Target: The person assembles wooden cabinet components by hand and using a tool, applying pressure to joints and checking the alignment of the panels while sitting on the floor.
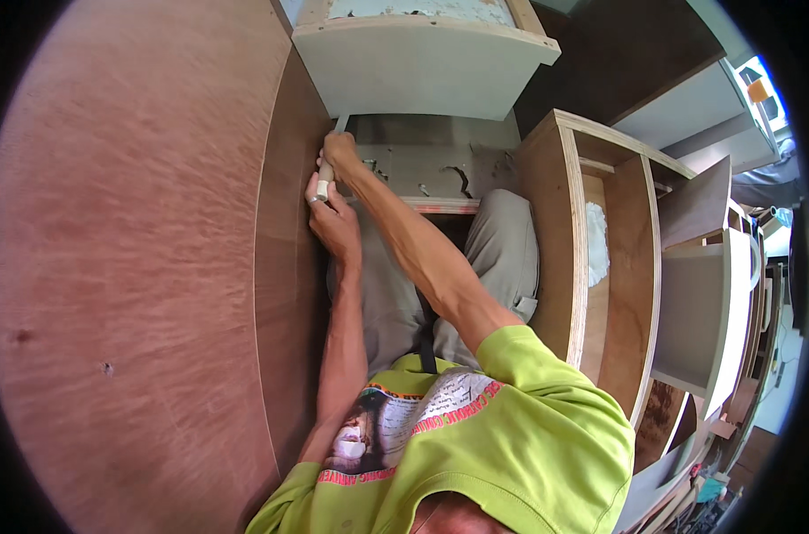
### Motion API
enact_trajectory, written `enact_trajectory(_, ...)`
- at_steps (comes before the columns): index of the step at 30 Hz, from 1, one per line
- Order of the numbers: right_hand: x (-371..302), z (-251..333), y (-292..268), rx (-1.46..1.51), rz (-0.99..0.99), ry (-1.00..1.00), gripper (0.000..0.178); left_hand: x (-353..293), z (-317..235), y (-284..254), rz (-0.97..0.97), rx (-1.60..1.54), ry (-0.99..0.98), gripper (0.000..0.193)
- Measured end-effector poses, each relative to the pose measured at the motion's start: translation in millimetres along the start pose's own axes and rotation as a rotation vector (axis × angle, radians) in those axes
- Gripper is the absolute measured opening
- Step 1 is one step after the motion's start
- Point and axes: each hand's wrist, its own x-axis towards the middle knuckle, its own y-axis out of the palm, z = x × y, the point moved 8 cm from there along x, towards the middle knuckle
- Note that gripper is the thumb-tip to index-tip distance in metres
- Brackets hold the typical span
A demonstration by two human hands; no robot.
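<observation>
My right hand (338, 149) is closed around a chisel-like hand tool (323, 189) with a pale, round handle. Its flat grey blade sticks out past the fist toward a light grey drawer-like box (413, 71); whether the tip touches anything is hard to tell. Just below, my left hand (335, 221) curls about the lower handle, the fingers partly hidden. Both hands are close against a brown wooden panel (293, 222) on the left.
A large reddish-brown panel (120, 249) rises along the left. On the right stands an open plywood cabinet frame (564, 240) with white material inside. A grey board (404, 160) carrying small scraps lies ahead of my knees. Further right are stacked cabinet parts (693, 311).
</observation>
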Motion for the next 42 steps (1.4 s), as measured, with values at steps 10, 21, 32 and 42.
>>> enact_trajectory(10,29.4,-5.9,-2.5,0.164,-0.007,0.073,0.014,18.8,6.1,14.5,0.078,-0.010,0.114,0.033)
enact_trajectory(21,60.1,-0.4,4.8,-0.026,0.077,0.076,0.017,26.6,-12.3,22.0,0.086,0.051,0.057,0.033)
enact_trajectory(32,17.8,-3.2,-4.8,0.129,0.075,0.019,0.025,8.1,-1.5,5.0,0.066,-0.005,0.130,0.035)
enact_trajectory(42,20.6,21.3,-9.2,-0.663,0.028,-0.534,0.033,-1.6,-1.6,1.0,0.077,-0.013,0.045,0.034)
